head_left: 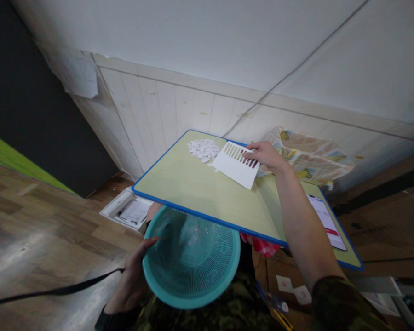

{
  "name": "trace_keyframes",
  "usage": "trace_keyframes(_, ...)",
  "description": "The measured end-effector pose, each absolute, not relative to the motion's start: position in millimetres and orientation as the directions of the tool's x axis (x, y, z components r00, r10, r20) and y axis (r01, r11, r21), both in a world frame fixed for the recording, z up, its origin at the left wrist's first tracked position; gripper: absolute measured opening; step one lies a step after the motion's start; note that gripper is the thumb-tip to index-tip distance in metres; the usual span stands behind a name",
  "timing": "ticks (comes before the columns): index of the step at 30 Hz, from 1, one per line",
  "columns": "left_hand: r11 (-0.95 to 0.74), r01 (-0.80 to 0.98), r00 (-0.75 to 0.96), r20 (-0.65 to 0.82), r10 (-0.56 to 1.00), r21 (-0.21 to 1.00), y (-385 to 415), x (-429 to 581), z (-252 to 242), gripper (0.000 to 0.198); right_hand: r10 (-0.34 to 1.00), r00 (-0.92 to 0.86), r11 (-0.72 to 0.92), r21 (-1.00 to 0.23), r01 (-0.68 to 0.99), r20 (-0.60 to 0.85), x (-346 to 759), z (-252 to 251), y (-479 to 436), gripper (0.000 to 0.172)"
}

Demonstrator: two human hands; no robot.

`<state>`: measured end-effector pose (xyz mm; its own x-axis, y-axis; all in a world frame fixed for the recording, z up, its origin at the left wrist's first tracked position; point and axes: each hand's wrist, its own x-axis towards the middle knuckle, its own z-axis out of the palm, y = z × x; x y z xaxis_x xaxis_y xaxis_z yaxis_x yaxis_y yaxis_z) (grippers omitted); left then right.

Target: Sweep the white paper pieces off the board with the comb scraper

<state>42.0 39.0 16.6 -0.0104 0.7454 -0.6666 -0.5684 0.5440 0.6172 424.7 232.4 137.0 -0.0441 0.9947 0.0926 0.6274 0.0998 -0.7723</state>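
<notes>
My left hand (137,271) grips the left rim of a teal plastic colander (191,299), its thumb over the edge. Something clear and shiny shows in the colander's bottom. My right hand (265,155) reaches over the small table and holds a white card (235,174) by its far right edge. A row of narrow slots runs along the card's far side; some look pale green, those nearer my fingers dark red. Left of the card lies a pile of small white paper pieces (203,149). My right thumb is mostly hidden.
The pale green table (179,184) has a blue edge. A phone (327,223) lies at its right end. Behind stands a patterned cloth basket (310,154) against the wall. An open white box (127,209) sits on the floor at left. A grey cable (290,73) crosses the wall.
</notes>
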Motion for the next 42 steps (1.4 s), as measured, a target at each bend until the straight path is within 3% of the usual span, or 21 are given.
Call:
trace_keyframes(4,0.555,-0.566,-0.001,-0.674,0.739,0.609,40.2,41.7,15.3,0.012,0.988,-0.051,0.143,-0.724,0.674,0.148,434.8,141.8,231.2,0.035)
trace_keyframes(14,0.558,-0.555,0.004,-0.669,0.743,0.617,38.7,43.1,17.4,0.011,0.989,-0.106,0.144,-0.759,0.634,0.099,421.9,138.7,231.1,0.037)
trace_keyframes(20,0.552,-0.563,-0.004,-0.671,0.742,0.615,40.3,44.2,20.7,0.01,0.984,-0.086,0.175,-0.773,0.61,0.155,426.3,141.4,229.4,0.036)
trace_keyframes(26,0.558,-0.554,-0.018,-0.68,0.733,0.617,39.1,43.7,18.9,0.017,0.984,-0.172,0.139,-0.767,0.627,0.038,428.9,149.6,222.5,0.038)
trace_keyframes(34,0.562,-0.564,0.0,-0.681,0.733,0.605,40.1,41.8,15.0,0.02,0.986,-0.163,0.065,-0.778,0.625,-0.048,431.2,160.6,213.5,0.041)
trace_keyframes(42,0.562,-0.583,0.015,-0.684,0.729,0.586,40.6,42.7,11.8,0.022,0.93,-0.306,-0.016,-0.855,0.519,-0.203,431.8,163.1,208.8,0.045)
